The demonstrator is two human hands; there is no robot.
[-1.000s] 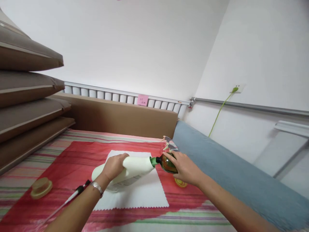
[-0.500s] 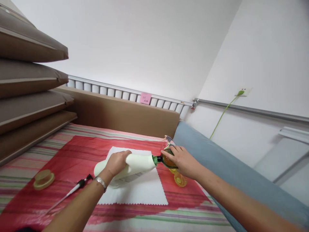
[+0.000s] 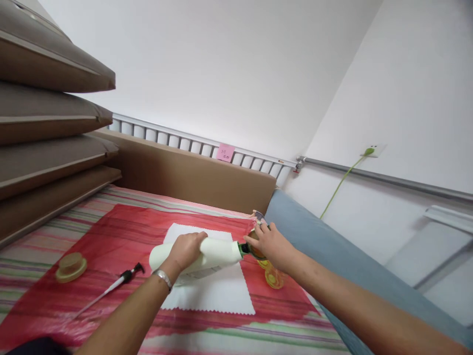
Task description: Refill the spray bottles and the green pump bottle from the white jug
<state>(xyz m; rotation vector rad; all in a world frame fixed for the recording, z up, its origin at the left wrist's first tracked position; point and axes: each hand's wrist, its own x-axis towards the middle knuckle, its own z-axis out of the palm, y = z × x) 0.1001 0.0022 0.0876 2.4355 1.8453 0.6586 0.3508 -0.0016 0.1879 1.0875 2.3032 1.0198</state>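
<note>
My left hand is closed round a pale green bottle, which lies almost level above a white cloth with zigzag edges. At its mouth sits a green piece that meets the dark neck of an amber bottle. My right hand grips the amber bottle and hides most of its body. Whether liquid passes between the two bottles cannot be made out. Left of my left forearm, a pump dispenser top with a black head and a long white tube rests on red plastic sheeting.
A yellowish translucent lid lies at left; yellow round pieces lie below my right hand. Stacked brown cushions rise at left. A brown board stands behind, before a radiator. A blue-grey padded surface borders the right.
The view has shifted slightly. Both bottles stay mouth to mouth in my hands. The amber bottle is now more covered by my right hand, and the pale bottle's mouth sits slightly lower.
</note>
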